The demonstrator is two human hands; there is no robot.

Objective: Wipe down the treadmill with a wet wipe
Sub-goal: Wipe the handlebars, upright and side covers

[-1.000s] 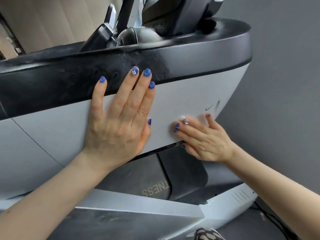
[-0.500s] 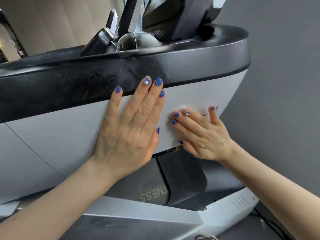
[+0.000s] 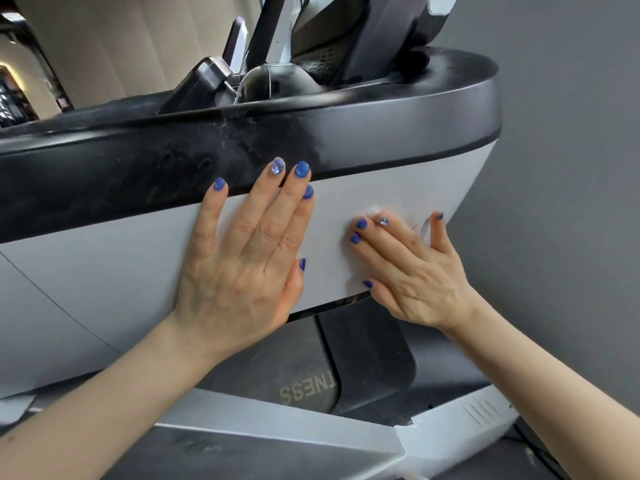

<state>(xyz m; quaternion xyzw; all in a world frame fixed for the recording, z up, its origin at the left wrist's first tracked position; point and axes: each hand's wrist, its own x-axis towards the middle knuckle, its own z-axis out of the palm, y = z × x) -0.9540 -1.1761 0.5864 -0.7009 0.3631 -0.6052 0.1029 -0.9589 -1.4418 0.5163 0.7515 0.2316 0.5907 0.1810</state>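
The treadmill's white side panel (image 3: 104, 271) runs across the view under a dusty black top band (image 3: 104, 174). My left hand (image 3: 242, 271) lies flat on the panel, fingers straight, fingertips reaching the black band. My right hand (image 3: 412, 271) presses flat on the panel near its right end, beside a small dark mark. A bit of white wet wipe (image 3: 373, 211) shows just beyond the right fingertips; the rest is hidden under the hand.
A grey wall (image 3: 571, 168) stands close on the right. Below the panel are a dark cover with lettering (image 3: 304, 389) and a silver rail (image 3: 277, 420). Black uprights and console parts (image 3: 311, 46) rise behind the top band.
My right hand slid up and to the right along the white panel toward the small mark. My left hand shifted right, then back a little, widening the gap between the hands.
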